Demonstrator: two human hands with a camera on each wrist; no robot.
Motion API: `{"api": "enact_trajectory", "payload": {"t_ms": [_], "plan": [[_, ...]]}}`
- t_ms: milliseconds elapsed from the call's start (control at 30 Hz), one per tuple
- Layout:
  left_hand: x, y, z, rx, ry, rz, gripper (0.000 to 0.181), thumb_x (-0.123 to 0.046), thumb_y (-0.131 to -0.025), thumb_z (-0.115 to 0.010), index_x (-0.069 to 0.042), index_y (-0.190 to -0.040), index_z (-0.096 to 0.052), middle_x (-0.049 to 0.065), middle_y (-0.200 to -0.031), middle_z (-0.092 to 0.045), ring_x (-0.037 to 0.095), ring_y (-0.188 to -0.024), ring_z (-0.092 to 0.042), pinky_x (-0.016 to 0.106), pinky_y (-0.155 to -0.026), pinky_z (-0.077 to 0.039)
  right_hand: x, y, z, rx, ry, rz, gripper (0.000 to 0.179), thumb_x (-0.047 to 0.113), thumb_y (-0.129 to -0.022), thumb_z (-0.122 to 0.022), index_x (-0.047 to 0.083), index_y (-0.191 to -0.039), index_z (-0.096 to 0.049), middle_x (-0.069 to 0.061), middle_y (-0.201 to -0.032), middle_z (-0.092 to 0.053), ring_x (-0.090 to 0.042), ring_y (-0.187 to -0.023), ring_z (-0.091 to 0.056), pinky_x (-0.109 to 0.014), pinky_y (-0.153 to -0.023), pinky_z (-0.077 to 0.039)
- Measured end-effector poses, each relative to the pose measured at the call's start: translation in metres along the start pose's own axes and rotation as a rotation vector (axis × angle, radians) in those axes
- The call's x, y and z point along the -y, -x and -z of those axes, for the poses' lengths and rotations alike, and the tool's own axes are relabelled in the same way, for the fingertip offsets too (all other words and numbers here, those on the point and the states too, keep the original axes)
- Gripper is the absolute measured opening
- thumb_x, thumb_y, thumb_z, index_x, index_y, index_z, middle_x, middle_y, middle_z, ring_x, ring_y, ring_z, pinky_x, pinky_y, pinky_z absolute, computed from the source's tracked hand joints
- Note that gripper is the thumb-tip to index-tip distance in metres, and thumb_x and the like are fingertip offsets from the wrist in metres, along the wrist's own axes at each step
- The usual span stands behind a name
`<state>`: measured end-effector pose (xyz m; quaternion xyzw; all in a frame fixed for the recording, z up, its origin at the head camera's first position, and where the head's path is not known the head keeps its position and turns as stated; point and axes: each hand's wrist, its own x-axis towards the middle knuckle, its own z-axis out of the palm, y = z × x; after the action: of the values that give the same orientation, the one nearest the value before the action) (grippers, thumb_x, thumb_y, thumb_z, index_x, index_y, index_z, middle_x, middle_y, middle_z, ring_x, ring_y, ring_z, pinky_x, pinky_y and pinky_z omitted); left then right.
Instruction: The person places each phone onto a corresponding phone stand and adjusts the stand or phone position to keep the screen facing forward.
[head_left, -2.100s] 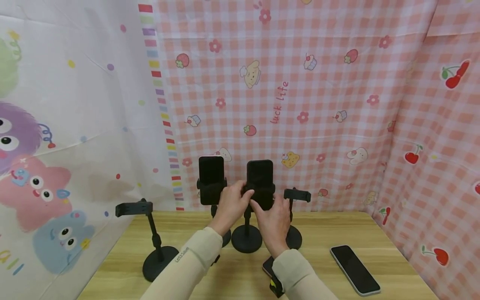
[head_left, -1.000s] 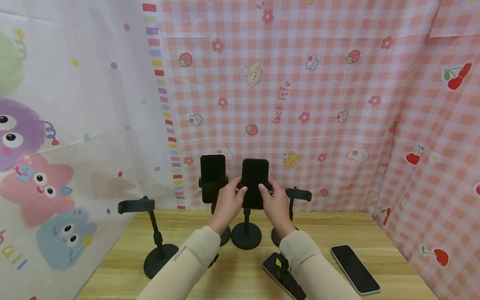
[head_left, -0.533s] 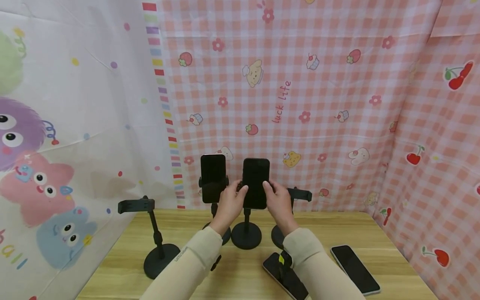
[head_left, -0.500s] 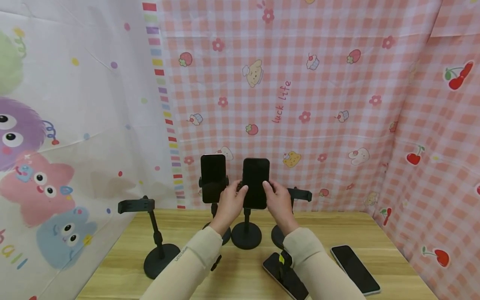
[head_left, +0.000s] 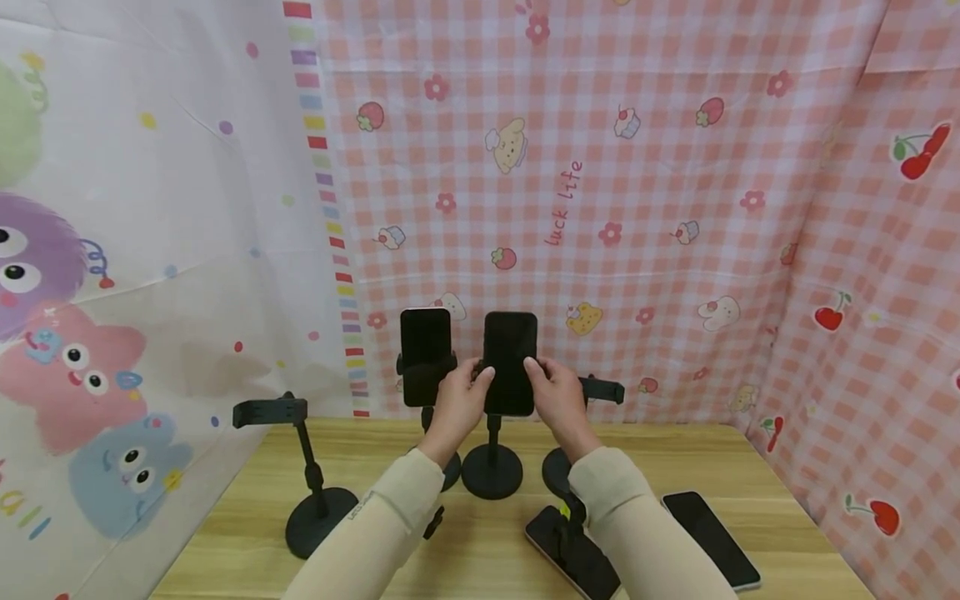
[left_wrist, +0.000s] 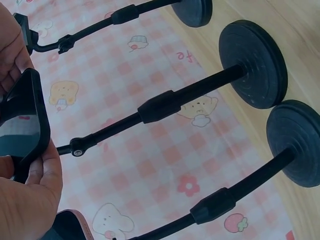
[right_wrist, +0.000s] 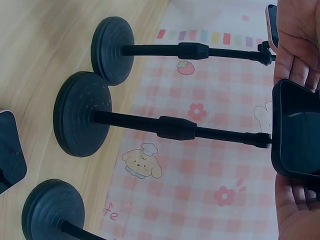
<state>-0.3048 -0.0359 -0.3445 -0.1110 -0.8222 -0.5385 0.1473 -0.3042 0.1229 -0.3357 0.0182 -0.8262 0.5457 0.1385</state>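
Both hands are on a black smartphone that stands upright at the top of the middle phone stand. My left hand grips its left edge, thumb at the front and fingers behind. On the opposite edge, my right hand holds it the same way, thumb tip over the screen's border. The left wrist view shows the phone's lower end between the two hands, with the stand's pole joint just beneath. The clamp behind the phone is mostly hidden.
Left of the hands, a second phone sits in another stand. An unloaded stand is at far left; one more holder shows behind my right hand. Two phones lie on the table, one at right, another beside my right sleeve.
Both thumbs have shifted from the phone's lower front to its two side edges. The right hand moved slightly up and outward, and its sleeve uncovered more of the phone lying on the table.
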Motion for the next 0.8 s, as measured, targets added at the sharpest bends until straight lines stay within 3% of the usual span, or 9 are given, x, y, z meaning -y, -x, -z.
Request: {"api": "enact_trajectory", "payload": {"t_ms": [167,433,800], "plan": [[-0.0036,-0.0011,0.0027,-0.005,0.009,0.033,0.037,-0.028,-0.104,-0.053,-0.005,-0.132,-0.058,0.013,-0.124,-0.064,0.028,-0.107,-0.061,0.049,-0.094,-0.049,0.0053,-0.0020,0.0014,0.020,0.003,-0.028,0.040,0.043,-0.104,-0.049,0.011,-0.121,-0.065,-0.009,-0.094,-0.058,-0.025,-0.089,-0.054,-0.038,-0.078,-0.044],[-0.0071,-0.0018,0.0024,-0.013,0.012,0.061,0.037,-0.029,-0.104,-0.054,-0.004,-0.131,-0.060,0.014,-0.121,-0.065,0.029,-0.104,-0.062,0.049,-0.091,-0.050,0.0084,-0.0035,0.0048,0.062,-0.021,-0.055,0.037,0.043,-0.103,-0.050,0.009,-0.100,-0.062,-0.007,-0.071,-0.044,-0.021,-0.058,-0.043,-0.034,-0.057,-0.040],[-0.0053,-0.0005,0.0012,-0.018,0.030,0.068,0.038,-0.028,-0.104,-0.054,-0.006,-0.134,-0.058,0.013,-0.124,-0.064,0.027,-0.105,-0.062,0.049,-0.090,-0.051,0.0076,-0.0027,0.0051,0.067,-0.050,-0.038,0.039,0.042,-0.104,-0.050,0.007,-0.086,-0.054,-0.007,-0.068,-0.042,-0.021,-0.054,-0.040,-0.033,-0.054,-0.039]]}}
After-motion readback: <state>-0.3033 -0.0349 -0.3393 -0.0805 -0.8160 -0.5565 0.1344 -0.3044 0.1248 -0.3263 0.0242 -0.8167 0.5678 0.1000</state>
